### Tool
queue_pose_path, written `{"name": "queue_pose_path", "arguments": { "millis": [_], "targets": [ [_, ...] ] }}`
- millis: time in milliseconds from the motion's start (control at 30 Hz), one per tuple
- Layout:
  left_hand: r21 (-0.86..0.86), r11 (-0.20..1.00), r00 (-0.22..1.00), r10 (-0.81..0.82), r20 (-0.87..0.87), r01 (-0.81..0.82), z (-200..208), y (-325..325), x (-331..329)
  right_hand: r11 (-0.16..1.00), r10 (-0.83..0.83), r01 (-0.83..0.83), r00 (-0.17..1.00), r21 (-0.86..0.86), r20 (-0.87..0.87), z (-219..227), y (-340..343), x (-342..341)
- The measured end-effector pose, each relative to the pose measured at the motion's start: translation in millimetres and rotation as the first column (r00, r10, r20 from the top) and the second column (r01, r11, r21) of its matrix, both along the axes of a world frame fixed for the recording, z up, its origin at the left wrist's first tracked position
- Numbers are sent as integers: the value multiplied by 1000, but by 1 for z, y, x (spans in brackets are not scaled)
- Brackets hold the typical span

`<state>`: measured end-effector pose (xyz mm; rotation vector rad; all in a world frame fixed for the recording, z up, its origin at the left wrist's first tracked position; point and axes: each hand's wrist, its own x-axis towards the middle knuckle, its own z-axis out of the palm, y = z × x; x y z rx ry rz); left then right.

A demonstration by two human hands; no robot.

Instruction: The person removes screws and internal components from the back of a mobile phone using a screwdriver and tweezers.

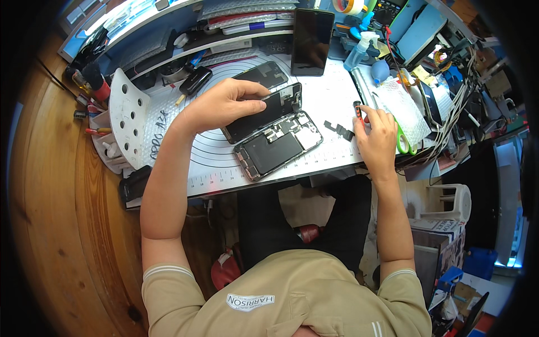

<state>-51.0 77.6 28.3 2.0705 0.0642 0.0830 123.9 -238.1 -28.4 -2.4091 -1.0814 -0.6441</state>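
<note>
An opened smartphone (279, 147) lies on the white mat (216, 163), its battery and inner parts exposed. Its dark screen panel (270, 112) stands tilted up along the far side of the body. My left hand (224, 104) pinches the panel's upper edge between thumb and fingers. To the right, my right hand (377, 137) has its fingers closed on a slim screwdriver (357, 106) with a black and red handle; its tip cannot be made out. Small black strips (338, 130) lie between the phone and my right hand.
A dark phone (311, 42) leans upright at the back. Behind the screen panel lies another phone part (264, 74), with a black case (196, 80) to its left. Green-handled scissors (403, 140), a blue blower bulb (380, 71) and tangled cables (455, 106) crowd the right side.
</note>
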Motion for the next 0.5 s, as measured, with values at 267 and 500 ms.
{"name": "queue_pose_path", "arguments": {
  "millis": [267, 500],
  "targets": [
    [2, 995, 987, -96, -129, 97, 17, -7, -5, 945, 206, -172, 974, 278, -97, 21, 16, -22],
    [7, 997, 984, -73, -164, 75, 17, -7, -5, 882, 371, -301, 918, 363, -140, 38, 49, -37]
  ]
}}
